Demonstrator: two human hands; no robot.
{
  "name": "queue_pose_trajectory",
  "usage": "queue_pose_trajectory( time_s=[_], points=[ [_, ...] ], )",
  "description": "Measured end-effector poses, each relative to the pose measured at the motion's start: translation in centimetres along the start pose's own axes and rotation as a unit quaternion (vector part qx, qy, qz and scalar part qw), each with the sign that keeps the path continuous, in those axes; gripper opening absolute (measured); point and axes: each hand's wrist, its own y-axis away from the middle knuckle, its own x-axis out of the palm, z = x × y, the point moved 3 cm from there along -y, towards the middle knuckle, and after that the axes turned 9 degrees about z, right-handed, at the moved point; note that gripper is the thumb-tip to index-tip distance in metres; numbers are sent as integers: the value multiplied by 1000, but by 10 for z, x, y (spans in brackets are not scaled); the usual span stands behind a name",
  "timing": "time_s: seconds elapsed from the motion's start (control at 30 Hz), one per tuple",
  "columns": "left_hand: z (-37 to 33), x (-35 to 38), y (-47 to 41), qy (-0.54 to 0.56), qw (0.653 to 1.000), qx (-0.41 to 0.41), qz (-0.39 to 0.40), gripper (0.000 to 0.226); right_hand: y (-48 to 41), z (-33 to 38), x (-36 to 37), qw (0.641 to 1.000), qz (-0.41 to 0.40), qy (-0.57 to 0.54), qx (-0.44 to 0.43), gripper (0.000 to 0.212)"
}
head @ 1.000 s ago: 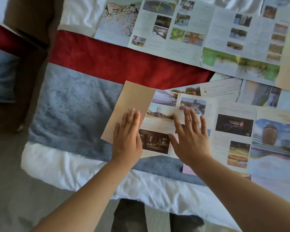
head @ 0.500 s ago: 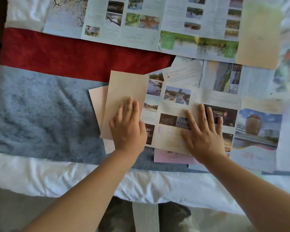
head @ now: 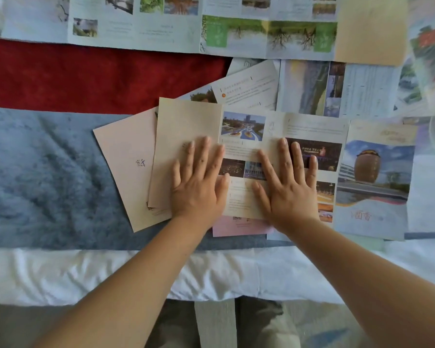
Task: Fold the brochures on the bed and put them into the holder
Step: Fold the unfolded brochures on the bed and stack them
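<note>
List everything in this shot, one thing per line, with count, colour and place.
half-folded brochure: one, beige panel plus photo panels, middle of the bed
folded brochure: one, pinkish beige, partly under the half-folded one's left edge
jar-picture panel: one, blue and brown, right of the middle; same sheet or not, unclear
long unfolded brochure: one, pale with green photos, along the top
white leaflet: one, tilted, above the middle
river-photo brochure: one, upper right
pink sheet: one, sticking out below the middle
red blanket band: one, upper left
grey-blue blanket band: one, left
white sheet: one, bed's near edge
left hand: flat on the beige panel
right hand: flat on the photo panels
</note>
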Motion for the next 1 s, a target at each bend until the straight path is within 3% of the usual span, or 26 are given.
queue_pose_trajectory(
  time_s=[0.47,0.8,1.0],
  points=[
    [39,-5,-36,-20,992,43,-116,66,-8,22,-1,1000,-23,9,-7,71],
    [185,-18,-14,-42,990,-30,-134,68,-54,95,-18,997,-27,-5,-75,71],
    [225,-15,-5,-24,986,-36,-160,68,-61,115,-7,994,-46,28,-91,72]
  ],
)
